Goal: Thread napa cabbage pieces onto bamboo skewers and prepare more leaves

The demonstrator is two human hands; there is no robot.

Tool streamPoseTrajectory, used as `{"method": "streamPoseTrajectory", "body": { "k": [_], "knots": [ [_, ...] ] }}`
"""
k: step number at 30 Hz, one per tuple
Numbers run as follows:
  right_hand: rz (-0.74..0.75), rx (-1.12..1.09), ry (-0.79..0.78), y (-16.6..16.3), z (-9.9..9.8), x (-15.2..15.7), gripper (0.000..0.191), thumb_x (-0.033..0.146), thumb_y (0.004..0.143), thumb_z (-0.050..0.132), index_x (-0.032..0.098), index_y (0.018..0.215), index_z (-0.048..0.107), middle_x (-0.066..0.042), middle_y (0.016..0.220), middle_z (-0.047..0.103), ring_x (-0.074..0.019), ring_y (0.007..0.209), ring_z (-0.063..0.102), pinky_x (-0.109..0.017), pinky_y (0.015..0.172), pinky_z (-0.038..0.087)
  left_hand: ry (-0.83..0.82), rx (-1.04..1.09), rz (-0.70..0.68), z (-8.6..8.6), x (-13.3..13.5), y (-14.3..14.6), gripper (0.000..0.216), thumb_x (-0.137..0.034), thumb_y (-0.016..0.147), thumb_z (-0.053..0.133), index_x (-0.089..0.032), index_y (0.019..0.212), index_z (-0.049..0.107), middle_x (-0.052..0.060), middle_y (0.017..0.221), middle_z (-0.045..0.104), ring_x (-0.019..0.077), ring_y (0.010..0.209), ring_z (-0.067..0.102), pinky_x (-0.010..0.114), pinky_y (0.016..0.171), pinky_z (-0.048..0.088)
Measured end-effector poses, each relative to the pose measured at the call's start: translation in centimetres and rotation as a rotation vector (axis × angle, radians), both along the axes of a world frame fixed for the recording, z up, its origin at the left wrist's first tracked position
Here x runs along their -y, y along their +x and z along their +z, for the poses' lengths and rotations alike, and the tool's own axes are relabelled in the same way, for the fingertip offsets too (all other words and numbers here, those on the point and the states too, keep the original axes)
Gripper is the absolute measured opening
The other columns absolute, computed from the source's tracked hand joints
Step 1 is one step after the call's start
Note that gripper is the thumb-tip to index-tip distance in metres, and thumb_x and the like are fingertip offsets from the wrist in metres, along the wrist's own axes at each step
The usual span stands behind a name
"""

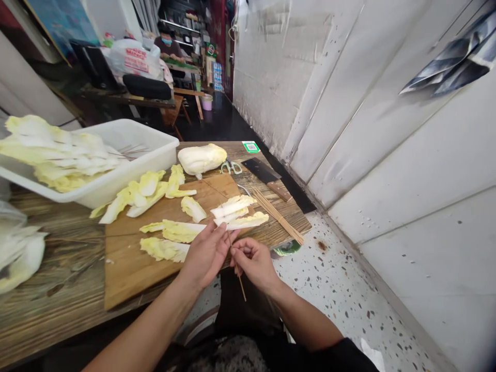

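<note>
Between the fingers of my right hand (256,262) is a thin wooden skewer (242,287), its lower end pointing down toward my lap. Its upper part runs up to a few napa cabbage leaves (248,221) just beyond my fingers. My left hand (207,252) pinches the near end of these leaves; its fingertips partly hide where skewer and leaf meet. Several loose cabbage leaves (182,231) lie on the wooden cutting board (127,274) left of my hands. A bundle of skewers (279,216) rests on the table to the right.
A white plastic tub (147,155) at the left holds skewered leaves. Behind the board are a cabbage head (201,158), scissors (231,166) and a cleaver (263,171). A plastic bag (134,59) sits on another table, and a person (170,46) sits farther back.
</note>
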State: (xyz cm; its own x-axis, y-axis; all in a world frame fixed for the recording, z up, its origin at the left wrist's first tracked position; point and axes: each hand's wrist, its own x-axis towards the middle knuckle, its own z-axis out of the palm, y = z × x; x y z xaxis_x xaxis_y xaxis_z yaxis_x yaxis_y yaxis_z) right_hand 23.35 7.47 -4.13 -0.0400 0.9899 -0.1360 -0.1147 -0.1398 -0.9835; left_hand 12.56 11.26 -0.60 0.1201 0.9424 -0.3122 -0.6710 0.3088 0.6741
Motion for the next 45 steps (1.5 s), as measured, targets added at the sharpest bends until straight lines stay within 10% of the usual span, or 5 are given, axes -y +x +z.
{"method": "streamPoseTrajectory", "body": {
  "k": [15, 23, 31, 45],
  "knots": [
    [-0.138, 0.357, 0.213, -1.9, -2.1, -0.7, 0.028, 0.044, 0.091, 0.047, 0.020, 0.081, 0.058, -0.002, 0.066, 0.064, -0.0134, 0.049, 0.056, -0.025, 0.049, 0.045, -0.108, -0.204, 0.089, -1.9, 0.3, -0.3, 0.026, -0.020, 0.063, 0.081, -0.014, 0.064, 0.056, -0.003, 0.054, 0.060, 0.0091, 0.047, 0.057, 0.018, 0.045, 0.046],
    [-0.141, 0.921, 0.382, 2.1, 4.1, -1.9, 0.039, 0.039, 0.097, 0.039, 0.016, 0.092, 0.071, -0.016, 0.096, 0.067, -0.0254, 0.092, 0.058, -0.037, 0.084, 0.040, -0.054, -0.285, 0.136, -1.9, 0.2, -1.3, 0.025, -0.023, 0.063, 0.081, -0.015, 0.069, 0.058, 0.000, 0.064, 0.066, 0.0124, 0.063, 0.067, 0.025, 0.068, 0.059],
    [0.390, 1.276, 0.201, 0.2, 7.0, -10.1, 0.032, 0.045, 0.073, 0.073, 0.018, 0.056, 0.070, -0.005, 0.061, 0.067, -0.0201, 0.070, 0.064, -0.026, 0.062, 0.040, 0.008, -0.383, 0.147, -3.0, 0.5, -0.6, 0.030, -0.033, 0.062, 0.082, -0.016, 0.069, 0.058, -0.005, 0.060, 0.063, 0.0137, 0.061, 0.066, 0.032, 0.072, 0.060],
    [0.713, 1.448, 0.024, -2.3, 7.9, -11.0, 0.026, 0.036, 0.092, 0.061, 0.014, 0.106, 0.064, -0.006, 0.109, 0.065, -0.0199, 0.096, 0.064, -0.039, 0.084, 0.054, 0.066, -0.548, 0.067, -5.1, 0.4, 0.4, 0.022, -0.032, 0.090, 0.061, -0.014, 0.103, 0.061, 0.003, 0.094, 0.065, 0.0141, 0.077, 0.063, 0.032, 0.069, 0.056]
  ]
}}
